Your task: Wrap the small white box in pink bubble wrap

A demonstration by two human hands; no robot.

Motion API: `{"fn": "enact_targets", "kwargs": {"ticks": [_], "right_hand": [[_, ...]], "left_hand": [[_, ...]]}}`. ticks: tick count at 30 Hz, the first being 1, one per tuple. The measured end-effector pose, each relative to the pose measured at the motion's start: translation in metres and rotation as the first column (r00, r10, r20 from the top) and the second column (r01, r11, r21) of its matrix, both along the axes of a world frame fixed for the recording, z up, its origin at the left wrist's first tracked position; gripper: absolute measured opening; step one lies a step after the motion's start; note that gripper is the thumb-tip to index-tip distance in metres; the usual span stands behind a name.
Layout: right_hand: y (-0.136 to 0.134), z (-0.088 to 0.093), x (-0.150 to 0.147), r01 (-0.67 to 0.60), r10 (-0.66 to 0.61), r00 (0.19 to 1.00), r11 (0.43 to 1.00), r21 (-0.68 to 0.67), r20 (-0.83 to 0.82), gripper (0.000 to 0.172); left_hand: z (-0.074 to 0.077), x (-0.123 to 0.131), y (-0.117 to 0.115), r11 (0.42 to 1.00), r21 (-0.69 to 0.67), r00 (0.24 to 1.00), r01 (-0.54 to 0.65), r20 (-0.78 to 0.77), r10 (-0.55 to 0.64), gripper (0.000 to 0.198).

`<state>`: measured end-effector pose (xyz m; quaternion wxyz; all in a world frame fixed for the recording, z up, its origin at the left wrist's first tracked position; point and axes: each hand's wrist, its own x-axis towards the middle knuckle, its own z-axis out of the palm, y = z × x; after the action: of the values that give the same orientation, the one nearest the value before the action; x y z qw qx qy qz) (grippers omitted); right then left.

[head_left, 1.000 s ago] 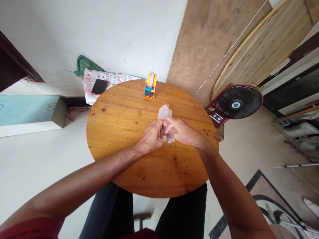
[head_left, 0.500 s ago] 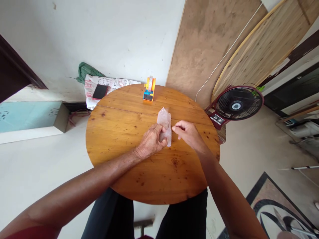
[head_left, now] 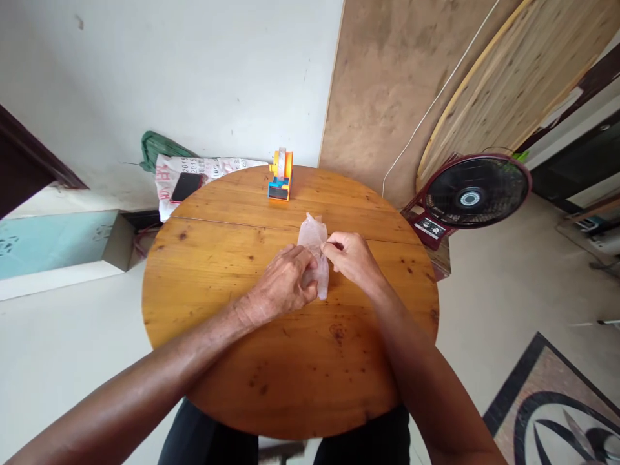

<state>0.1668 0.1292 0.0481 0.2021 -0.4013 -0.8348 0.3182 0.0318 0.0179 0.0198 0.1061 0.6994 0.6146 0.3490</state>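
Observation:
A small translucent plastic bag (head_left: 314, 248) lies near the middle of the round wooden table (head_left: 232, 258). My left hand (head_left: 285, 284) is closed on the bag's lower part, fingers curled round it. My right hand (head_left: 352, 258) pinches the bag's right edge with thumb and fingertips. Both hands rest close together on the tabletop. An orange and blue tape dispenser (head_left: 281, 174) stands at the far edge of the table, well beyond the hands.
A printed sack (head_left: 213, 168) with a dark phone (head_left: 183, 186) on it lies behind the table on the left. A red-framed floor fan (head_left: 472, 194) stands to the right. Wooden boards (head_left: 484, 84) lean on the wall. A patterned rug (head_left: 557, 407) lies at lower right.
My right hand drew away from the bag to the right, then came back and pinched its right edge. The view has dropped, so the table looks larger and lower.

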Motion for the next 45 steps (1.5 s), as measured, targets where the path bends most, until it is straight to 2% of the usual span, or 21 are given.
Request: {"fn": "enact_targets", "kwargs": {"ticks": [3,10,19,22,26,32,37,40,45], "right_hand": [[0.001,-0.005,0.001,-0.03,0.022,0.995,0.996,-0.084,-0.095,0.024],[-0.001,-0.005,0.0,-0.057,0.033,0.989,0.985,-0.164,-0.147,0.026],[0.0,-0.016,-0.003,-0.109,0.06,0.979,0.962,-0.249,-0.196,0.035],[0.001,-0.018,-0.002,-0.117,0.077,0.976,0.974,-0.194,-0.203,0.032],[0.003,-0.016,0.002,-0.12,0.089,0.972,0.984,-0.133,-0.218,0.017],[0.007,-0.025,0.002,-0.189,0.144,0.961,0.965,-0.179,-0.236,0.011],[0.009,-0.033,0.001,-0.23,0.172,0.953,0.945,-0.232,-0.248,0.014],[0.01,-0.034,0.001,-0.245,0.183,0.954,0.933,-0.263,-0.237,0.015],[0.014,-0.039,0.001,-0.222,0.174,0.964,0.943,-0.249,-0.2,0.016]], "left_hand": [[-0.005,-0.001,-0.002,0.998,0.059,0.998,0.031,0.052,-0.034,0.025],[-0.011,-0.003,-0.001,0.989,0.108,0.991,0.103,0.079,-0.111,0.048],[-0.016,-0.004,-0.001,0.987,0.118,0.987,0.11,0.107,-0.123,0.049],[-0.017,-0.004,-0.001,0.99,0.108,0.988,0.089,0.115,-0.102,0.049],[-0.02,-0.004,-0.001,0.994,0.08,0.987,0.07,0.139,-0.081,0.049],[-0.02,-0.004,-0.001,0.993,0.077,0.983,0.084,0.158,-0.095,0.051],[-0.016,-0.004,-0.002,0.988,0.082,0.975,0.133,0.168,-0.145,0.054],[-0.016,-0.005,-0.004,0.98,0.098,0.974,0.173,0.13,-0.185,0.053],[-0.013,-0.007,-0.005,0.98,0.101,0.985,0.171,-0.051,-0.166,0.036]]}}
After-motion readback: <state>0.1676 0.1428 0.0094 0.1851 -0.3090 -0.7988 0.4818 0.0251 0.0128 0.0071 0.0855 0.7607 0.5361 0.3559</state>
